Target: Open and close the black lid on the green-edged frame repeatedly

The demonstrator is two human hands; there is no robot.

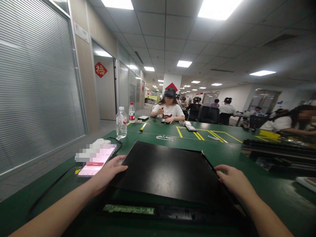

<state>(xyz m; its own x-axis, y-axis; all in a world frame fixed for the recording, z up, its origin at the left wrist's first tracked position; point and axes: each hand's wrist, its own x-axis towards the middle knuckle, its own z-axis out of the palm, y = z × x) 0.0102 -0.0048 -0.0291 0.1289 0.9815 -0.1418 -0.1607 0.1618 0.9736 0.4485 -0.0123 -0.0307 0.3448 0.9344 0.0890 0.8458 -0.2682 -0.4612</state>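
A large flat black panel (168, 171) lies on the green table in front of me, slightly tilted within a dark frame. Its left edge is gripped by my left hand (111, 172), thumb on top and the other fingers partly hidden at the side. On the opposite side, my right hand (232, 179) has its fingers closed on the panel or frame edge; which one I cannot tell. A green circuit board (128, 209) sits in the dark strip along the near side.
Left of the panel is a lit phone (97, 161) with a black cable beside it. Bottles (121, 123) stand behind it. Across the green table (148, 133), a person handles a small object. Dark parts (269, 151) are piled at the right, near another person.
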